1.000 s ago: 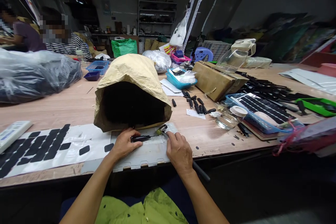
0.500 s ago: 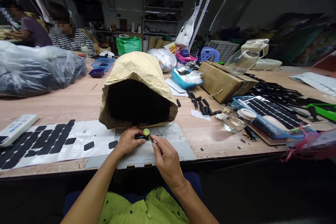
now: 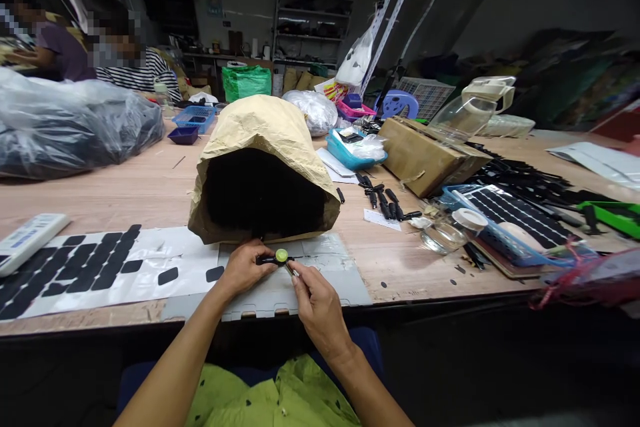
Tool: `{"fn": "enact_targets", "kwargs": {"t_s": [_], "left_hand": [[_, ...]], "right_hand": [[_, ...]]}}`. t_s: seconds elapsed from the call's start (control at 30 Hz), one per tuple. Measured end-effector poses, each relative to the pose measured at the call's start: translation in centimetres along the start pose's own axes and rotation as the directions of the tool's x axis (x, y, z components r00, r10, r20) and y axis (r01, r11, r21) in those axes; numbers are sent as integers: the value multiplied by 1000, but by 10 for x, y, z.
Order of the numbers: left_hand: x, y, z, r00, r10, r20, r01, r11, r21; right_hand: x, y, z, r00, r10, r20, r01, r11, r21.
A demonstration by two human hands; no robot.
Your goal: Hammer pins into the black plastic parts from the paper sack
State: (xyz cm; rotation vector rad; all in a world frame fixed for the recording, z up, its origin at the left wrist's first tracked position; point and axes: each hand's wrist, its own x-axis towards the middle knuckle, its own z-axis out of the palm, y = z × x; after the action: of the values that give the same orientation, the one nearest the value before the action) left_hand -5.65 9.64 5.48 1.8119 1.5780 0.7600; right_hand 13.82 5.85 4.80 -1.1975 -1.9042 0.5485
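My left hand [image 3: 245,269] rests at the mouth of the brown paper bag [image 3: 265,117], its fingers closed on a small black part [image 3: 267,259]. At that part's right end sits a round yellow-green disc [image 3: 281,255]. My right hand [image 3: 319,303] pinches a slim metallic tool [image 3: 292,269], whose tip meets the black part just below the disc; its exact kind is too small to tell. Both hands are above a grey board [image 3: 300,287]. The bag lies on its side, opening toward me, its inside dark.
Black rounded pieces lie on a white sheet [image 3: 175,247] at left, beside a white power strip [image 3: 33,240]. To the right are loose black parts [image 3: 387,203], a cardboard box [image 3: 420,153], a clear jar [image 3: 445,235] and a blue basket [image 3: 525,243]. Two people sit at far left.
The disc has tipped slightly and moved a little down and right, with more of the black part showing to its right. My hands stay nearly in place; the view has shifted slightly.
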Motion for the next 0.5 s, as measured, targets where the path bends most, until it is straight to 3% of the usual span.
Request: {"fn": "enact_targets", "kwargs": {"t_s": [0.13, 0.23, 0.37, 0.5], "left_hand": [[-1, 2, -1, 1000, 14, -11, -13, 998, 56], [-3, 3, -1, 999, 42, -18, -40, 992, 123], [-2, 1, -1, 999, 52, 8, -53, 986, 159], [-1, 0, -3, 997, 75, 29, -78, 985, 156]], "right_hand": [[4, 10, -13, 996, -7, -86, 4, 999, -39], [10, 27, -26, 989, -27, -143, -3, 979, -202], [16, 51, -36, 990, -64, -124, -5, 873, -488], [15, 60, -34, 990, -91, -111, 3, 782, -623]]}}
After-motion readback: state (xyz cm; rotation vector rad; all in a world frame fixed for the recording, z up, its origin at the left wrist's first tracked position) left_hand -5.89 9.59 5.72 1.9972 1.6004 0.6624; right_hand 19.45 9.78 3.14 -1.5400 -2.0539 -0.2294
